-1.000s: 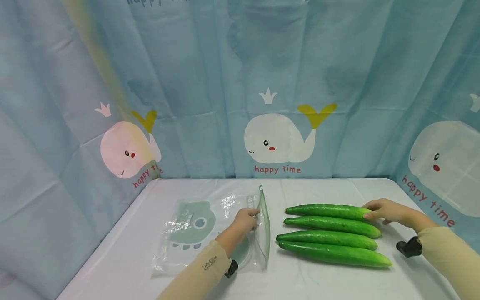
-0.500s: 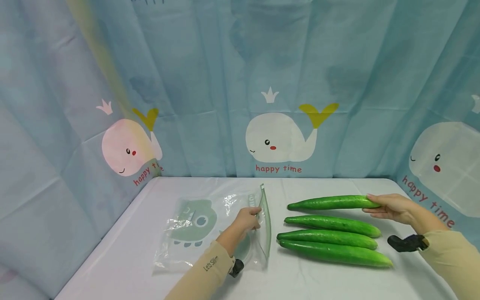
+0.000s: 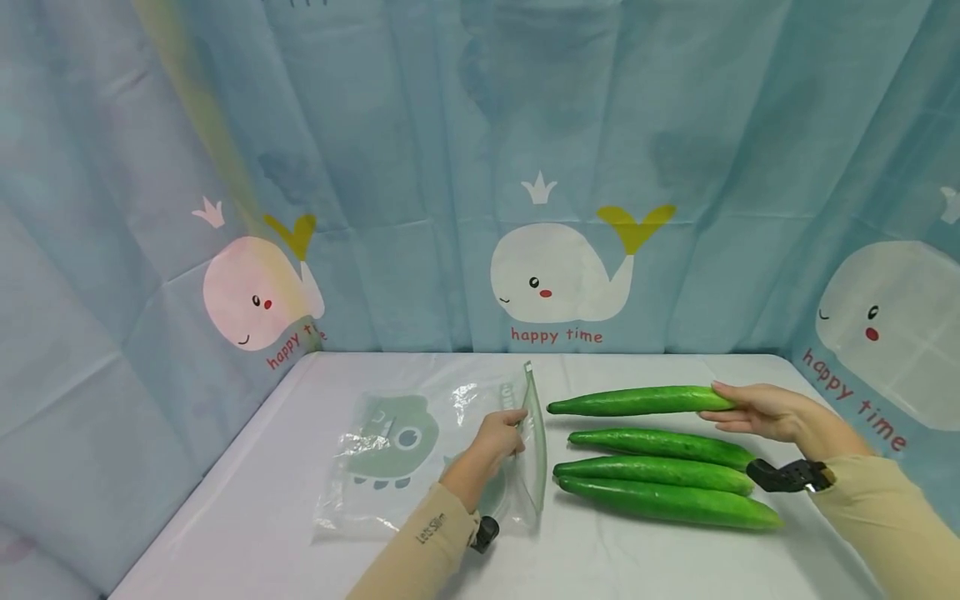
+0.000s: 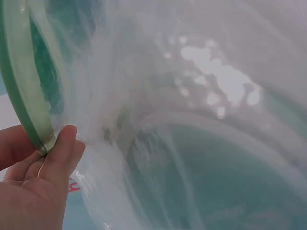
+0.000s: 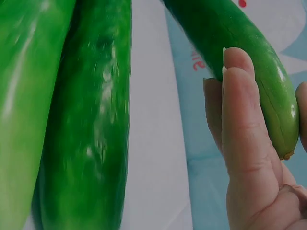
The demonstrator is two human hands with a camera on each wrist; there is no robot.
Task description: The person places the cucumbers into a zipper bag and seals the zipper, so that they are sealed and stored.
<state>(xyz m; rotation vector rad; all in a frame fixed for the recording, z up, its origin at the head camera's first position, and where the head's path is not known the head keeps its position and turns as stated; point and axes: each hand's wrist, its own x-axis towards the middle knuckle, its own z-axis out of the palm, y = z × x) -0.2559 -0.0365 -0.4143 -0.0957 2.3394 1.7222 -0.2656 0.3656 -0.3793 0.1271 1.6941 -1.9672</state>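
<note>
While left hand (image 3: 495, 440) pinches bag (image 3: 431, 442), cucumber (image 3: 637, 401) near, in right hand (image 3: 763, 410)

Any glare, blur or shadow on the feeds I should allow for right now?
Head: small glints on the clear bag, a soft shadow under the nearest cucumber; left wrist: a blown-out bright patch on the bag, the green print hazy through the plastic; right wrist: bright streaks on the two cucumbers at the left, only small glints on the held cucumber.
</note>
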